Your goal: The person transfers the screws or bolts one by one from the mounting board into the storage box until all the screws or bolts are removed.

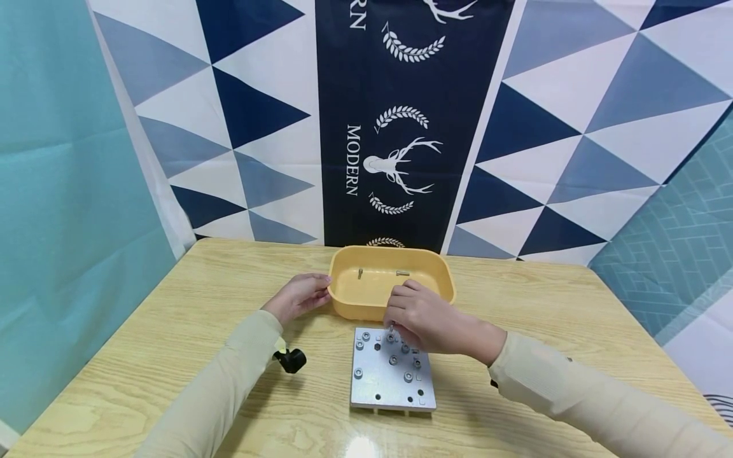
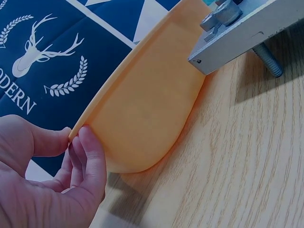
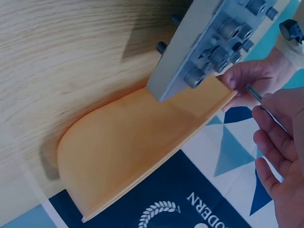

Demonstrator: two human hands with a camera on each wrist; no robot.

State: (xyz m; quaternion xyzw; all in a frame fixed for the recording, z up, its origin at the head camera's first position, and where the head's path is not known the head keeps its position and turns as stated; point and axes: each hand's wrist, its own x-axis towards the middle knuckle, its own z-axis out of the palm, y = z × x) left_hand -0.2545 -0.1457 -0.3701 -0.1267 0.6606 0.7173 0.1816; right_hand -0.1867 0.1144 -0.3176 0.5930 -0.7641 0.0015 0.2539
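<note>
My left hand [image 1: 300,294] pinches the left rim of a yellow plastic tray [image 1: 366,312] between thumb and fingers, as the left wrist view shows closely. A thin silver screw [image 3: 254,92] is pinched between the thumb and fingertips of my right hand [image 1: 420,315]. That hand is over the far edge of a silver metal plate [image 1: 380,385], in front of the tray. Several socket-head bolts [image 1: 408,376] stand in the plate, and bare holes show among them. Threaded bolt ends [image 2: 268,59] stick out below it. Part of the plate's far right corner is hidden by my right hand.
Two small screws [image 1: 403,273] lie apart inside the tray. All of it stands on a wood-grain table [image 1: 200,305], with a patterned cloth [image 1: 275,127] hanging behind. A black wrist camera [image 1: 292,360] juts from the left sleeve.
</note>
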